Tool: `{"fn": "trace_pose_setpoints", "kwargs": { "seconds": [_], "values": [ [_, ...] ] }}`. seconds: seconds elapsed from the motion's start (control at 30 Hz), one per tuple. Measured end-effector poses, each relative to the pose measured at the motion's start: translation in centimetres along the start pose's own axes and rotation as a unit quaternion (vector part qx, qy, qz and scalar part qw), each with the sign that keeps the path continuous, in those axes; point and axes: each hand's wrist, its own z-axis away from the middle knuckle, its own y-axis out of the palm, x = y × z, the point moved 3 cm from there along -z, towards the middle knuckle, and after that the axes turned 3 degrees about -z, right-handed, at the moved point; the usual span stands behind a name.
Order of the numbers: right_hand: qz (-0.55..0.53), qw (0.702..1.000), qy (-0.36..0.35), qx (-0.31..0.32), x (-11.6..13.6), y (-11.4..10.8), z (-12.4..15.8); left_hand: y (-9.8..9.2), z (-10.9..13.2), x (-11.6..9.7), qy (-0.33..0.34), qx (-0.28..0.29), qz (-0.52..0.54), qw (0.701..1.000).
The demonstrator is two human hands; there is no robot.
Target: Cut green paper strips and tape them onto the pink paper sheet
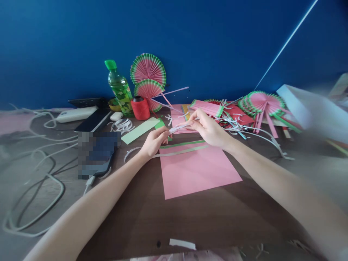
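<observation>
Between my two hands a thin white strip (179,127) is stretched, above the far edge of a pink paper sheet (195,170). My left hand (155,141) pinches its left end, and my right hand (203,127) pinches the other end. Along the sheet's far side runs a narrow green band (185,144), with a pale strip (182,150) just below it that extends left past the paper. A light green paper piece (140,130) lies beyond my left hand. What my fingertips cover is hidden.
Pleated pink-and-green paper fans (148,70) lean on the blue wall, near a green bottle (119,88) and a red thread spool (140,108). At left are a phone (99,154) and cables (54,203). More fans (262,103) and white scraps (236,125) lie right.
</observation>
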Motion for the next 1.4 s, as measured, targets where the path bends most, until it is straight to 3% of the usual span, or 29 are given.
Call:
{"fn": "trace_pose_setpoints", "kwargs": {
  "seconds": [0.17,0.3,0.47,0.53,0.6,0.67,0.73,0.8,0.93,1.03,1.17,1.2,1.3,1.4],
  "values": [
    [-0.051,0.997,-0.01,0.051,0.7,1.0,0.4,-0.4,-0.5,0.1,-0.012,-0.019,0.054,0.998],
    [-0.144,0.989,0.002,0.046,1.0,1.7,0.5,-0.7,-1.0,0.2,-0.014,-0.05,0.134,0.99],
    [-0.245,0.969,0.006,0.036,2.1,0.6,0.2,-2.5,-1.6,-0.1,-0.01,-0.135,0.162,0.977],
    [-0.233,0.972,0.008,0.02,2.4,-0.2,0.0,-3.4,-1.6,-0.9,0.006,-0.153,0.065,0.986],
    [-0.221,0.975,0.011,0.0,2.3,-0.8,-0.2,-4.0,-1.5,-1.8,0.0,-0.151,-0.126,0.981],
    [-0.22,0.975,0.02,-0.007,1.9,-1.2,-0.4,-4.2,-1.3,-2.4,-0.025,-0.13,-0.329,0.935],
    [-0.219,0.975,0.044,0.004,1.3,-1.3,-0.5,-4.0,-1.2,-2.6,-0.041,-0.079,-0.457,0.885],
    [-0.212,0.974,0.072,0.024,0.8,-1.1,-0.6,-3.8,-1.2,-2.3,-0.042,-0.017,-0.507,0.86],
    [-0.198,0.972,0.11,0.061,0.3,-0.7,-0.5,-3.6,-1.4,-1.5,-0.005,0.085,-0.531,0.843],
    [-0.18,0.973,0.122,0.074,0.2,-0.6,-0.6,-3.8,-1.5,-1.5,0.014,0.088,-0.505,0.858],
    [-0.153,0.976,0.133,0.075,0.2,-0.4,-0.6,-3.8,-1.5,-2.8,-0.004,-0.036,-0.411,0.911],
    [-0.149,0.977,0.132,0.076,0.3,-0.4,-0.6,-3.4,-1.4,-3.3,0.001,-0.041,-0.383,0.923],
    [-0.144,0.977,0.132,0.087,0.4,-0.2,-0.5,-1.7,-1.0,-4.6,0.025,0.015,-0.31,0.95],
    [-0.135,0.975,0.141,0.104,0.4,-0.1,-0.5,-0.5,-0.7,-5.0,0.009,0.062,-0.283,0.957]
  ]
}}
